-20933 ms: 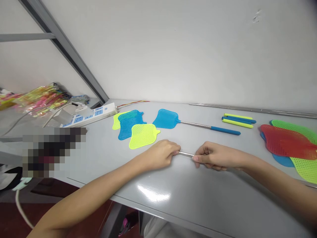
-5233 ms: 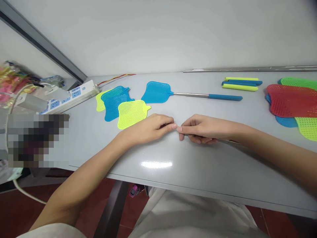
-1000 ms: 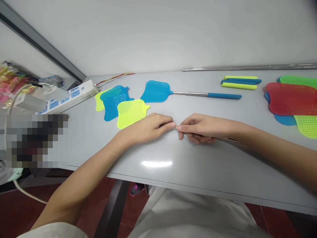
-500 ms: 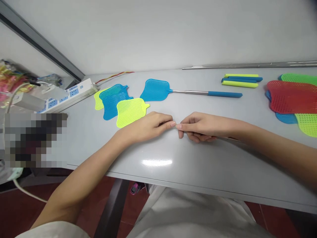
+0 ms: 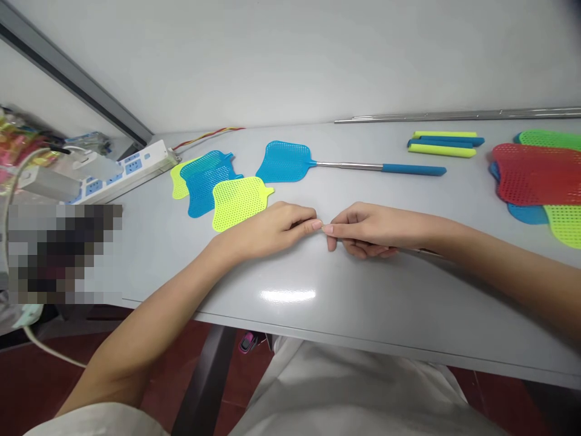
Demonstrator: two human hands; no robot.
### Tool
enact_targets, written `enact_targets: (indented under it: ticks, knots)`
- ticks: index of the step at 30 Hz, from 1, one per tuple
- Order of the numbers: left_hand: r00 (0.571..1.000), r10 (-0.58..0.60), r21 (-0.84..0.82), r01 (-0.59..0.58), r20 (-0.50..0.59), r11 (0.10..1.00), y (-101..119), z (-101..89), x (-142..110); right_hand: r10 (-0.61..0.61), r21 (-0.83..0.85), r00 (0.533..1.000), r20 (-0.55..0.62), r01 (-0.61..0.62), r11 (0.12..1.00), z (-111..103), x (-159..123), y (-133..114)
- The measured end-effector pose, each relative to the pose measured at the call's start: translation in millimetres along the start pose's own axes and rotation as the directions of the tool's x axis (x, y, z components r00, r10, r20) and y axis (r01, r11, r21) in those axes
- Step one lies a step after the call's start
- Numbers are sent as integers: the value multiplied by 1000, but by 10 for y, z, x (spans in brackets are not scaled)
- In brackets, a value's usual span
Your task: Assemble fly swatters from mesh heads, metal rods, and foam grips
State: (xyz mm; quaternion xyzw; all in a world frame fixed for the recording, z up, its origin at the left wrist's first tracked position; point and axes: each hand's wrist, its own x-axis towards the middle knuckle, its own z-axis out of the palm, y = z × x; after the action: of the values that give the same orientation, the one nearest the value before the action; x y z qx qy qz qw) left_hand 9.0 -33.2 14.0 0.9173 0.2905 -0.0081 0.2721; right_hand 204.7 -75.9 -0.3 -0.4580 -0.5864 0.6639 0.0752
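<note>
Nearly touching, the left hand (image 5: 267, 229) and right hand (image 5: 367, 230) meet fingertips-first.

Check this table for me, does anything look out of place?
One thing stands out: the blue fly swatter is the only one with a handle fitted, while the other swatter heads lie loose without one.

Worn items and bare parts: one loose white garment (image 5: 345, 393), softly creased, below the front edge of the surface (image 5: 363, 321); one pale sleeve cuff (image 5: 93, 421), also below that edge, on the upper left arm. Left hand (image 5: 267, 233) and right hand (image 5: 381, 230): bare, slender, long-fingered, with short fingernails (image 5: 316, 224), both beyond that edge, forearms uncovered.
</note>
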Motion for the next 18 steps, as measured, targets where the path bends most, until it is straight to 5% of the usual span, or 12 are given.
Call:
enact_targets:
  ticks: [18]
  knots:
    - [1000, -15, 31, 15, 7, 999, 8, 1, 8, -1, 12, 1000, 10, 1, 1000, -11, -6, 3]
